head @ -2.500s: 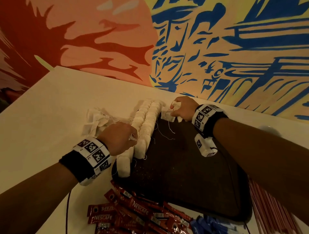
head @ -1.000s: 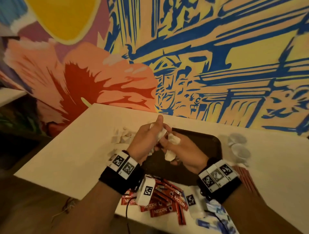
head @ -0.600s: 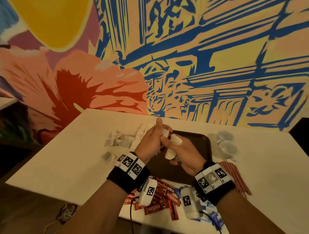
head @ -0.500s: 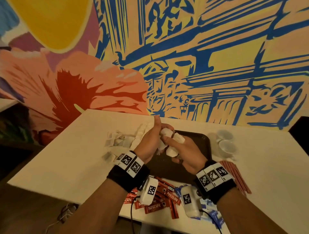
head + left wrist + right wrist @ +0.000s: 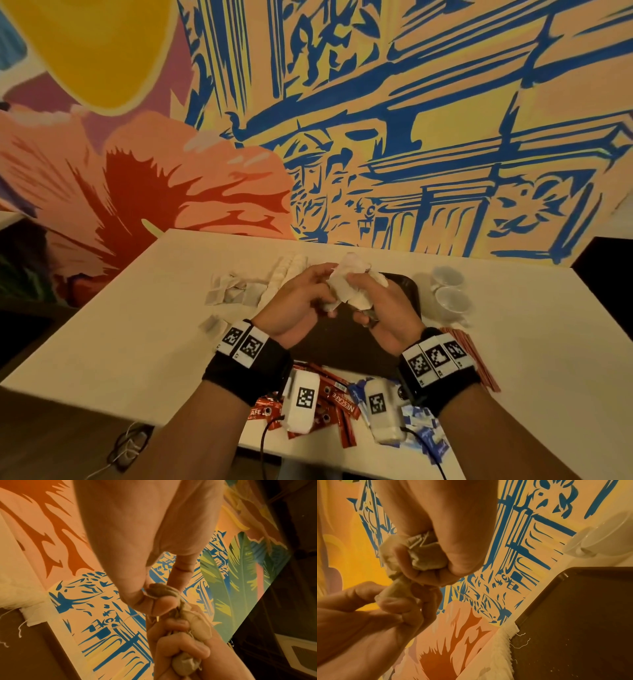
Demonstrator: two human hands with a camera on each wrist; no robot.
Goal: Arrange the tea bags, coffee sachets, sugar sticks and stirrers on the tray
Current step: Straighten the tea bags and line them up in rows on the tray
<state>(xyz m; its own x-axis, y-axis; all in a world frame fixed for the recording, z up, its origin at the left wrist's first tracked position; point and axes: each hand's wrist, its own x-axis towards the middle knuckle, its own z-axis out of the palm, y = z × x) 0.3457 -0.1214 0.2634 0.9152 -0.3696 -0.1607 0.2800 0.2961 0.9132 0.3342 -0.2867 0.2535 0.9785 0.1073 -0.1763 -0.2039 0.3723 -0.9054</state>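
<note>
Both hands are raised over the dark tray (image 5: 346, 349) and share a clump of white tea bags (image 5: 349, 284). My right hand (image 5: 366, 298) grips several bags (image 5: 426, 557) in its curled fingers. My left hand (image 5: 323, 294) pinches one bag (image 5: 160, 590) of the clump between thumb and finger, and a thread trails from it. Two rows of tea bags (image 5: 286, 274) lie along the tray's left edge. Red coffee sachets (image 5: 340, 404) and blue sugar sticks (image 5: 424, 431) lie in front of the tray, partly behind my wrists. Red stirrers (image 5: 479, 363) lie to its right.
Loose tea bags (image 5: 233, 291) are scattered on the white table (image 5: 137, 325) left of the tray. Two white cups (image 5: 448, 291) stand at the tray's right, near the painted wall. The table's near edge runs just under my wrists.
Both hands left the tea bag rows on the tray and came together above it with a clump of bags. Over the last second they rose slightly while working the clump.
</note>
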